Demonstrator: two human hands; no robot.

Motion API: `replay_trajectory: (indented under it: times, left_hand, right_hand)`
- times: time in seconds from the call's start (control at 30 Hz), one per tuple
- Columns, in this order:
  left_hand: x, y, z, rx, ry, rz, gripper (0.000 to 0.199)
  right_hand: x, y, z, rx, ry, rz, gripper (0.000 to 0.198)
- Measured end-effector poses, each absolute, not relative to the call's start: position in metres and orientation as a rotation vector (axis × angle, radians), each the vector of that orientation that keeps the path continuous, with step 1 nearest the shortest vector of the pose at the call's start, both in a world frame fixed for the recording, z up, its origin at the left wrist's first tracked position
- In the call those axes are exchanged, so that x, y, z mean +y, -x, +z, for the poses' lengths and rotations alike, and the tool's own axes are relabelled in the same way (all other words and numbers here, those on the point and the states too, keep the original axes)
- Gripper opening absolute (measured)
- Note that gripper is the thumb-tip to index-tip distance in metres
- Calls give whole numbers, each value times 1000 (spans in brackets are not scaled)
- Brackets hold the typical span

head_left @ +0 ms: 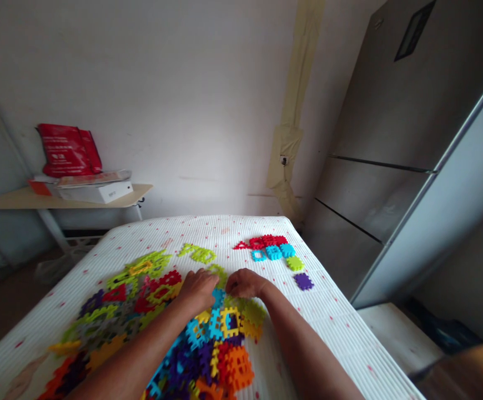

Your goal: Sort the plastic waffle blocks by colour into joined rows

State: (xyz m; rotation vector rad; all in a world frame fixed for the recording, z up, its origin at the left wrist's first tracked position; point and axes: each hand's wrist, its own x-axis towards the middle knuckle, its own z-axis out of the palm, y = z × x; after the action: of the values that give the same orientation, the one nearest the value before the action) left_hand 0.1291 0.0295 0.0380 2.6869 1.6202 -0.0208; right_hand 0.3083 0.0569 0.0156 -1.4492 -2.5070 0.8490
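My left hand (200, 288) reaches over the middle of a pile of interlocking plastic pieces, fingers curled in and pressed together. Close to its right, my right hand (245, 283) is also closed, with its fingertips turned toward the left one. Just beyond the gap between them shows a light green piece (220, 272), and below the gap a light blue piece (218, 299). What the fingertips grip is too small and hidden to tell. Nearer to me lie a yellow square frame piece (230, 321) and an orange piece (239, 369).
Red pieces (268, 241), light blue pieces (273, 253), a green square (295, 263) and a purple square (303, 281) lie apart at the right. Green pieces (202, 255) rest beyond the pile. A refrigerator (362, 144) stands right of the table; a side table (141, 191) stands left.
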Motion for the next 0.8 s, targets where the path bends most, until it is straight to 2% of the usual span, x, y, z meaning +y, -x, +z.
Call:
replay_trajectory:
  times: [0.17, 0.47, 0.8]
  left_hand:
    - [27, -130, 33, 1585, -2707, -31, 22]
    - [20, -133, 44, 1603, -2688, 87, 21]
    - [19, -108, 57, 1536, -2706, 397, 14]
  right_hand:
    - [61, -314, 9, -2315, 1389, 1135, 29]
    - [62, -322, 6, -2011, 1222, 1514, 28]
    - [61, -330, 14, -1779, 1056, 1668, 21]
